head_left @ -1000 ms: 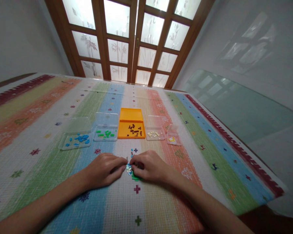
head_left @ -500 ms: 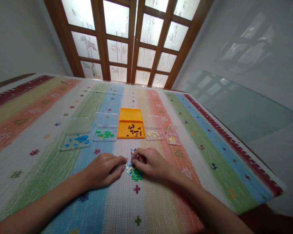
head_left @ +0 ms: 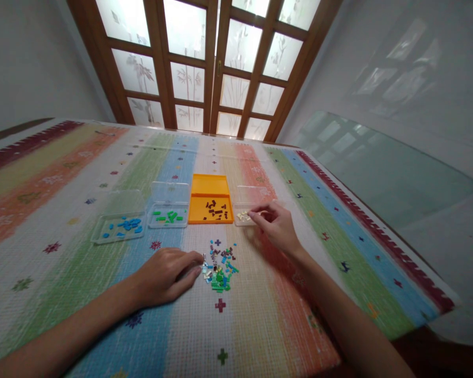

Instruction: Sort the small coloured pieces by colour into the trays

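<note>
A pile of small mixed building bricks (head_left: 221,273) in green, blue, brown and pale colours lies on the striped tablecloth. My left hand (head_left: 169,274) rests at its left edge, thumb and forefinger apart, with nothing visible between them. My right hand (head_left: 275,226) reaches over the clear box of cream bricks (head_left: 242,223), covering its right side. Thumb and forefinger are pinched together there; whatever they hold is too small to make out.
Left of that box stand an open orange box (head_left: 211,184) of brown bricks, a clear box (head_left: 167,226) of green bricks and a clear box (head_left: 118,239) of blue bricks. Their lids are tipped back. A small clear box on the right is hidden behind my right hand.
My right hand has moved from the brick pile up and right to the cream-brick box, uncovering the pile. My left hand has stayed put.
</note>
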